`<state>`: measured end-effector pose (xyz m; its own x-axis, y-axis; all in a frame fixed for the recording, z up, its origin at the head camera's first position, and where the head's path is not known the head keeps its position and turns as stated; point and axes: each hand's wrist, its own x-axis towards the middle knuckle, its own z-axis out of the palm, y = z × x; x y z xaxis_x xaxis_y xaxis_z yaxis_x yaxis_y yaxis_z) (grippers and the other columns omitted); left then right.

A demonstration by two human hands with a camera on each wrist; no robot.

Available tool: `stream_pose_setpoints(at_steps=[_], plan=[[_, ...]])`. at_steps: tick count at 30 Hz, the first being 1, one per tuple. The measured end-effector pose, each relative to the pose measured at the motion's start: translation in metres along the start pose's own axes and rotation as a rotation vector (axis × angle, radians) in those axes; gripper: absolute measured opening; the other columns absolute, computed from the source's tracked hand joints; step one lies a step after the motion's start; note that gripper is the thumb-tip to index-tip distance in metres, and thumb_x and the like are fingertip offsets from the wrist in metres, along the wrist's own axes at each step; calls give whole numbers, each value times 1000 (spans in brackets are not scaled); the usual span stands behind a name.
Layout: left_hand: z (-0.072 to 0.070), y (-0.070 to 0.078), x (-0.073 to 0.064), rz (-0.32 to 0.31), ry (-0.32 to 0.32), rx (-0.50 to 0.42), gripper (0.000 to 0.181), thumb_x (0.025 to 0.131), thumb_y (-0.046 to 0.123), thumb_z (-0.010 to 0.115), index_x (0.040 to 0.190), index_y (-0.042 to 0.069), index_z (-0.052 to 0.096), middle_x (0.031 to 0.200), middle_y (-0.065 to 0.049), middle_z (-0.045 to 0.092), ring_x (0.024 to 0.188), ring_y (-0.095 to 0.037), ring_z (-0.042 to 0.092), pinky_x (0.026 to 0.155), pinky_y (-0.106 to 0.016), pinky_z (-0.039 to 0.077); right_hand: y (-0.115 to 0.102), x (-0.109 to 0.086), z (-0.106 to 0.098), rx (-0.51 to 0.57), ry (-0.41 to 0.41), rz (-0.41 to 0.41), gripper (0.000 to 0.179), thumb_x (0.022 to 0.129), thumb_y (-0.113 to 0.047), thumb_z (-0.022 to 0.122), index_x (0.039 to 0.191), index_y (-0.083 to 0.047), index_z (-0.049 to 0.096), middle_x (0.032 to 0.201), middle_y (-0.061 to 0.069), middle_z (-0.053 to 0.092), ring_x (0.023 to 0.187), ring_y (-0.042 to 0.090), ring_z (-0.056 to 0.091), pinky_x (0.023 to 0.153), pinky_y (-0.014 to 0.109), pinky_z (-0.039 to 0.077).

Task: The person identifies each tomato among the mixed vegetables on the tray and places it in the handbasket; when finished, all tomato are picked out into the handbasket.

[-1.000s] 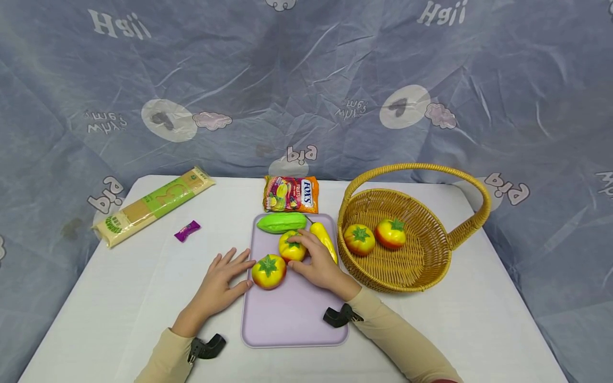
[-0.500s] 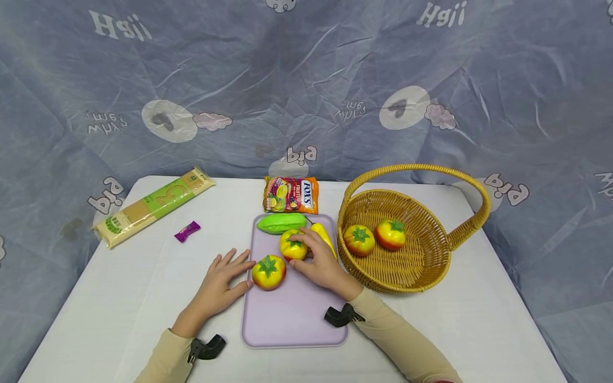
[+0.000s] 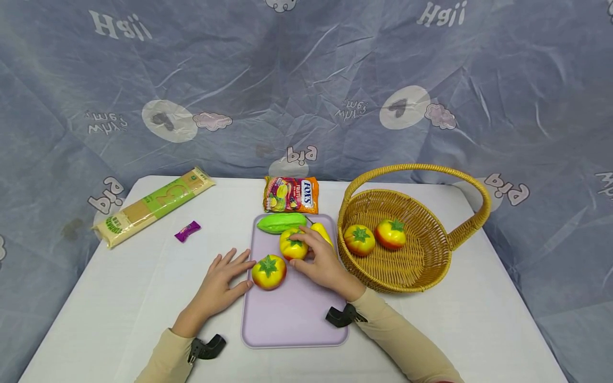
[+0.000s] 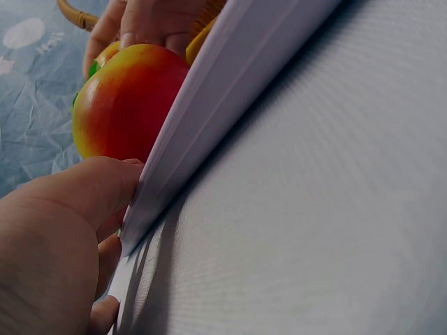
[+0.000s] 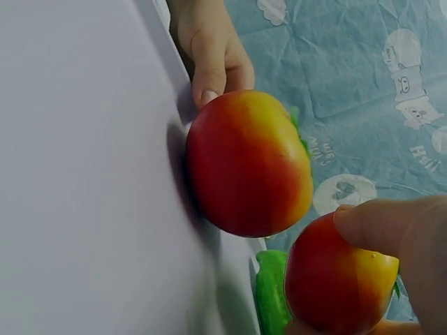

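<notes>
On the lilac tray (image 3: pixel 292 324) are two red-and-yellow toy tomatoes with green leafy tops. My right hand (image 3: pixel 326 266) grips the far tomato (image 3: pixel 290 246), thumb on the near side and fingers over the top; the right wrist view shows this tomato (image 5: pixel 335 279) between thumb and fingers. My left hand (image 3: pixel 220 282) lies at the tray's left rim with spread fingers, their tips right by the near tomato (image 3: pixel 269 272). The left wrist view shows the thumb (image 4: pixel 105 185) just below that tomato. A green ridged gourd (image 3: pixel 281 223) and a yellow long-necked vegetable (image 3: pixel 322 232), partly hidden by the right hand, lie behind.
A wicker basket (image 3: pixel 433 266) with a tall handle stands right of the tray, two more tomatoes (image 3: pixel 360 240) inside. Behind the tray lies a FOX'S candy bag (image 3: pixel 290 194). Noodle pack (image 3: pixel 153 206) and purple wrapped candy (image 3: pixel 187 231) lie at left.
The right hand and the far tomato have shifted slightly right and away from me, covering more of the yellow vegetable. The left hand and the near tomato have stayed put.
</notes>
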<state>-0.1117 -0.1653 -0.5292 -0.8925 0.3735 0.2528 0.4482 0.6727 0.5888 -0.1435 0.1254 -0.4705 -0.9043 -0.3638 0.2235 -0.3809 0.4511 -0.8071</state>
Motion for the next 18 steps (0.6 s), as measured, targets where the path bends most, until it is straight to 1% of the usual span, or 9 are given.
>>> stream_pose_setpoints(at_steps=[6,11,15,18], plan=[[0,0,0,-2,-3,0,45,91,29,73,134,16,69,153,-10,55,147,-49,38,118,-74,17,-8,-2,-5,1,8,-44,46,84,-11,81,128,-10,67,155,25,46,137,40,53,86,35,61],[0,0,0,-3,-1,-3,45,91,29,73,134,17,69,153,-10,55,147,-49,38,118,-74,18,-14,-5,-11,-10,26,-69,46,85,-14,82,128,-12,68,156,23,46,143,38,48,87,34,59],[0,0,0,-4,0,-4,45,90,29,73,133,16,69,153,-10,55,147,-49,39,118,-74,18,-19,-9,-18,11,41,-88,46,85,-13,82,128,-11,68,158,22,44,134,35,57,81,39,61],[0,1,0,-5,-3,-2,45,90,29,73,133,15,69,152,-10,55,147,-49,39,118,-74,18,-24,-12,-23,27,48,-97,45,85,-12,81,128,-10,68,158,21,44,127,32,61,80,40,61]])
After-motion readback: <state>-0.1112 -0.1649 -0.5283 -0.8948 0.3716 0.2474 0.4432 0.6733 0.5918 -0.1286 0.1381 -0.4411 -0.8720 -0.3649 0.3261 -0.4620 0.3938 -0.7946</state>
